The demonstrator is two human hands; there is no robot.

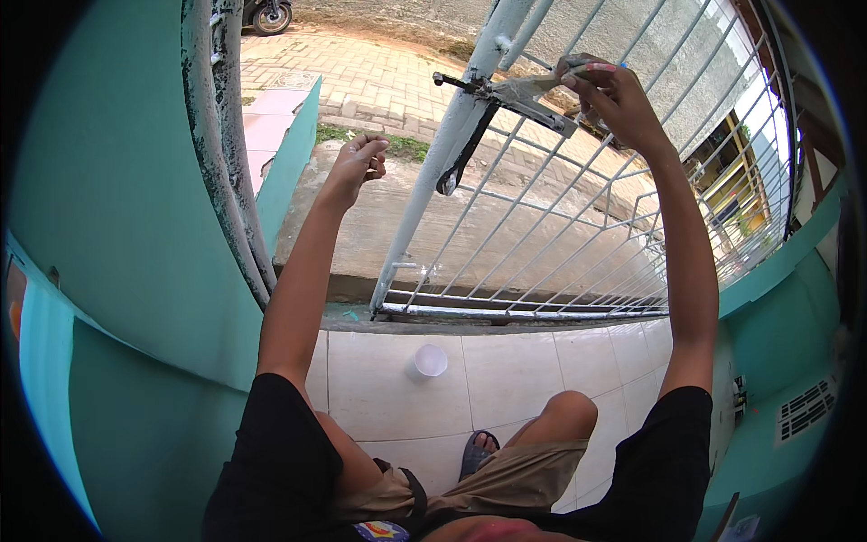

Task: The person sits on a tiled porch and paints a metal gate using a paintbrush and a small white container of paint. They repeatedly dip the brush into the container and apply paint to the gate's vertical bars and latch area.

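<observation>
My right hand point(596, 91) grips a paintbrush point(528, 87) by its handle, the pale, paint-wet bristles at the latch of a metal gate. The latch point(535, 114) is a sliding bolt, partly black and partly grey, fixed to the gate's thick white post point(440, 162). A black metal strip point(467, 149) hangs down from it along the post. My left hand point(359, 166) is in the air left of the post, fingers loosely curled, with nothing seen in it. A small white cup point(430, 360) stands on the floor tiles below the gate.
Two patchy black-and-white metal pipes point(227, 149) rise by the green wall point(135, 203) at the left. The gate's white bars point(542, 196) spread to the right over a concrete step point(359, 237). A sandalled foot point(479, 450) is on the tiled floor behind the cup.
</observation>
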